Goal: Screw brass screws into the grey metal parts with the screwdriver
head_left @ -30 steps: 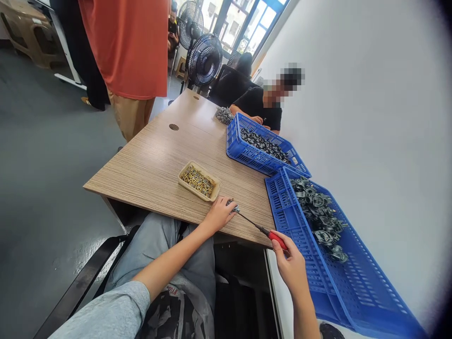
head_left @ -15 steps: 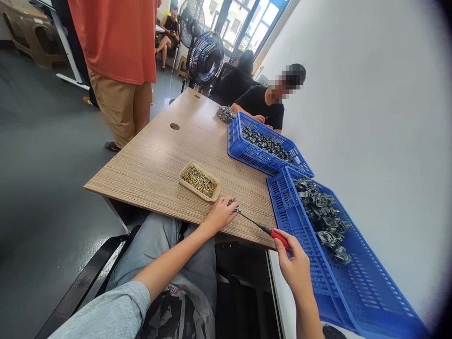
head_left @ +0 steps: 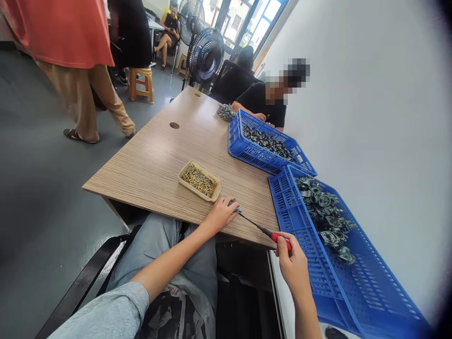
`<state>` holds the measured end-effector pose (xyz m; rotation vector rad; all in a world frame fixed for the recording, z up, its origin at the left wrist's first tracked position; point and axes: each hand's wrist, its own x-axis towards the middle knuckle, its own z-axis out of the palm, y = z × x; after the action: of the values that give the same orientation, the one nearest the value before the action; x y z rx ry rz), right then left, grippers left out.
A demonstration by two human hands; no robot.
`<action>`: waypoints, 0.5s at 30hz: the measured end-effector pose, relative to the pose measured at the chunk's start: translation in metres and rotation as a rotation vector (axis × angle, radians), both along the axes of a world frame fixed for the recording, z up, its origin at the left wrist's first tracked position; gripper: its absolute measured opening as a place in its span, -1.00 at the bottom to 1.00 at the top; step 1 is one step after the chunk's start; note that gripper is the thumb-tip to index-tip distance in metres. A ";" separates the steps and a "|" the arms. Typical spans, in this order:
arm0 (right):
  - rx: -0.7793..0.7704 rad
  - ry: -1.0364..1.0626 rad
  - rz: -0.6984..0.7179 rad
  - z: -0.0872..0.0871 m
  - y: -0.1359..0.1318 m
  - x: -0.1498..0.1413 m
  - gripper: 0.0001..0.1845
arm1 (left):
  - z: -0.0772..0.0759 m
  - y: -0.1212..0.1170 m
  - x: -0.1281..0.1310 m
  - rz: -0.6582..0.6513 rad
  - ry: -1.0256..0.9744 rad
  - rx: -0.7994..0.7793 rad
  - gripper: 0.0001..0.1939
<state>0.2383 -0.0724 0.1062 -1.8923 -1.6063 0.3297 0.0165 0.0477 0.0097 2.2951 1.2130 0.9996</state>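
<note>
At the left of the scene, a standing person (head_left: 60, 33) in an orange shirt was stepping past the worktop (head_left: 141, 165), with a wooden stool (head_left: 141, 84) beyond. On the worktop, a beige tray (head_left: 182, 175) held a large quantity of brass screws (head_left: 197, 181); no clear reduction of this stock could be judged. Just to its right, at the near edge, the left hand (head_left: 222, 215) had its fingers curled over a small metal part (head_left: 235, 207), holding it at the worktop surface. The right hand (head_left: 291, 263) pinched the red handle of a screwdriver (head_left: 280, 240) between thumb and fingers, and the shaft ran to the small metal part, with the tip hidden at the contact point. Further right, the near blue crate (head_left: 296, 254) held a heap of dark metal parts (head_left: 325, 212), and the far blue crate (head_left: 254, 155) held a layer of similar parts (head_left: 266, 143). A further pile of metal parts (head_left: 226, 113) lay at its far end. Which parts were finished could not be determined. A seated co-worker (head_left: 261, 101) was at the far right.
</note>
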 end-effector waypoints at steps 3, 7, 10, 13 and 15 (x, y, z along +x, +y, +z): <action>-0.011 0.065 0.055 -0.003 -0.003 0.004 -0.51 | 0.000 0.000 0.000 -0.005 0.001 -0.005 -0.75; -0.034 0.016 0.039 -0.002 -0.005 0.005 -0.58 | 0.001 0.000 0.000 -0.004 0.009 0.004 -0.74; -0.067 -0.059 -0.030 -0.001 -0.004 0.004 -0.58 | 0.001 0.000 -0.001 -0.004 0.020 0.006 -0.72; -0.070 0.005 -0.001 -0.002 -0.003 0.006 -0.55 | 0.001 0.000 -0.001 -0.006 0.024 0.004 -0.71; -0.051 0.099 0.058 -0.002 -0.003 0.008 -0.48 | 0.001 0.000 -0.001 -0.005 0.023 0.001 -0.71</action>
<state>0.2460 -0.0756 0.1038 -1.8400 -1.6028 0.4861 0.0157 0.0474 0.0107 2.3158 1.2159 0.9749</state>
